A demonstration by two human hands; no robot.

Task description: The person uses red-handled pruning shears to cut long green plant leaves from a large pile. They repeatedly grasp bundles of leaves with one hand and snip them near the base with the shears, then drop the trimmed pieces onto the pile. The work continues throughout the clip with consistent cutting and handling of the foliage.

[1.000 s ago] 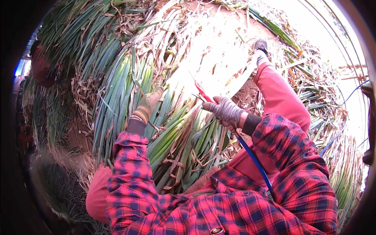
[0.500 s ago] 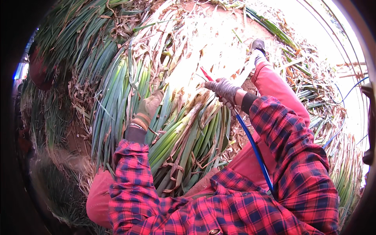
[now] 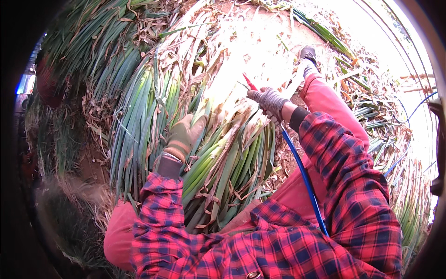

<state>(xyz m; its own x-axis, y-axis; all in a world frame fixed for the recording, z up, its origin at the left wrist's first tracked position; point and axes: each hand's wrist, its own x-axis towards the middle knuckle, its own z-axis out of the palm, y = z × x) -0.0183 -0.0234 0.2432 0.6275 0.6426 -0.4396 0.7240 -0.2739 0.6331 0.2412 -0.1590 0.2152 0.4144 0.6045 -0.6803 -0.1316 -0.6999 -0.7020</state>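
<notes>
A thick layer of long green stalks [image 3: 241, 162] lies in front of the seated person, spread between the two legs, the leaves fanning toward the body and the paler ends running up into a patch of glare where detail is lost. The left hand [image 3: 186, 134], in a tan-olive glove, rests on these stalks with its back upward; its fingertips are lost among the leaves, so I cannot tell whether it grips any. To its right, the right hand [image 3: 269, 102], in a grey knitted glove, is clamped on a slim red tool [image 3: 250, 82], whose narrow front end points up and to the left above the bright area. A blue hose [image 3: 302, 174] hangs below that hand and curves down to the plaid shirt [image 3: 160, 204]. Dry, papery leaves [image 3: 186, 60] lie tangled beyond the left hand. The right leg, in reddish trousers [image 3: 331, 106], stretches forward to a dark shoe [image 3: 308, 53]; the left knee is bent at the lower left. Farther out, a darker green heap [image 3: 88, 51] fills the upper left, and more stalks [image 3: 413, 204] lie along the right edge.
</notes>
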